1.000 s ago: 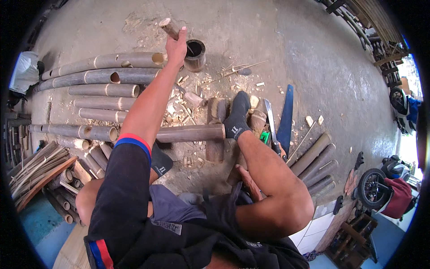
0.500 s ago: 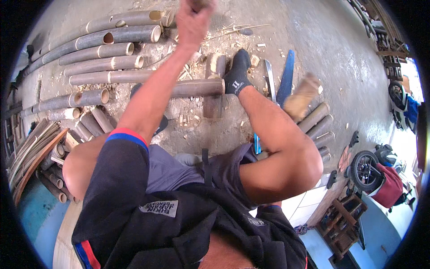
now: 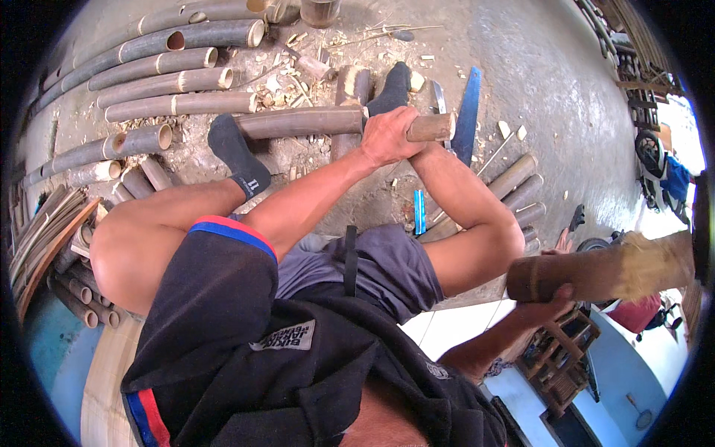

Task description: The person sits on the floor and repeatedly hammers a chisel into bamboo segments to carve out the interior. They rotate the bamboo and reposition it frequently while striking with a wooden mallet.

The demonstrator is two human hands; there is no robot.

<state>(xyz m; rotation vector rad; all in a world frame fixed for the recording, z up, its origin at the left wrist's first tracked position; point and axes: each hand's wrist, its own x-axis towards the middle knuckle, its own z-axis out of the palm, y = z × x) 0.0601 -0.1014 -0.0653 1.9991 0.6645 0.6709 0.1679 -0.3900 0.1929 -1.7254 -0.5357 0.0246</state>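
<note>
My left hand is wrapped round a short brown cylinder with a pale end, beside my right knee. It could be bamboo or a wooden handle; my fingers hide the rest. A bamboo pole lies crosswise, its right end meeting that hand. Under the pole sits a wooden block. My right hand is closed round a thick wooden club, raised out to my right. The club has a frayed, pale yellow band.
Bamboo lengths lie at the left, some with cut holes. A blue saw blade rests past my right foot, near cut bamboo. Chips are scattered about. A round brown container stands at the far side; a wooden rack is at the right.
My left hand has come down from the far side to the pole's right end. The club has swung from beside the cut bamboo to the right, and my right hand now shows.
</note>
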